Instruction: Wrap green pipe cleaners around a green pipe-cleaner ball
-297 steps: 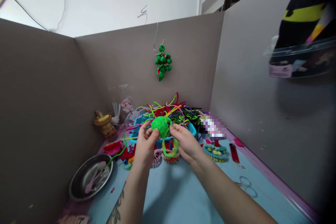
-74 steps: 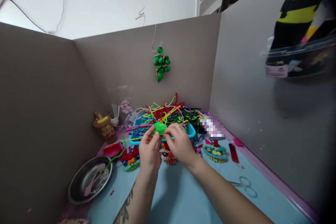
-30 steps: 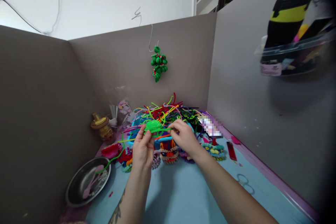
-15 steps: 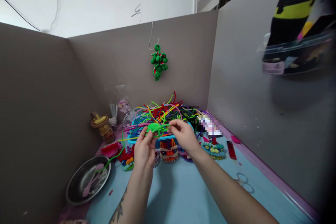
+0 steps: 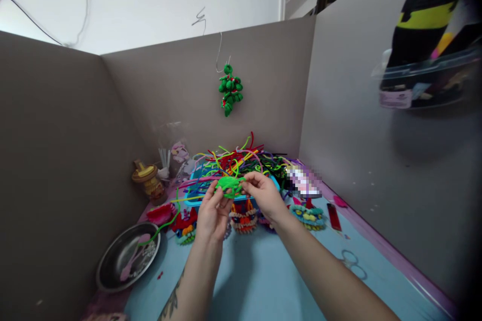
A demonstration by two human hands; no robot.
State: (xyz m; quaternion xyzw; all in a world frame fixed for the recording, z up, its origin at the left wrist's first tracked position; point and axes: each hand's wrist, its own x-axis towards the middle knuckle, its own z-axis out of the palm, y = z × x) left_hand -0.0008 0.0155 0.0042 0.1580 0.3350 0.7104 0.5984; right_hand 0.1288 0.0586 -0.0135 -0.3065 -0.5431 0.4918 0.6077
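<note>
A bright green bundle of bent pipe cleaners (image 5: pixel 229 186) is held up between my two hands, above the table's middle. My left hand (image 5: pixel 214 208) pinches its left side between thumb and fingers. At its right end, my right hand (image 5: pixel 261 191) is closed on the green strands with thumb and forefinger. Just behind lies a blue tray (image 5: pixel 191 202) heaped with loose pipe cleaners (image 5: pixel 241 160) in many colours. Below the hands stand several fuzzy woven figures, among them an orange and tan one (image 5: pixel 243 218), partly covered by my hands.
To the left are a metal bowl (image 5: pixel 109 266) with a pink spoon (image 5: pixel 131 261) and a yellow-lidded cup (image 5: pixel 148 180). Scissors (image 5: pixel 354 263) lie at right near a red strip (image 5: pixel 333 216). A green ornament (image 5: pixel 230 90) hangs on the back partition; a clear bin (image 5: pixel 429 80) is on the right wall.
My left hand and the green bundle have shifted slightly right, and the bundle looks turned a little. My right hand keeps its pinch. The whole view has drifted slightly.
</note>
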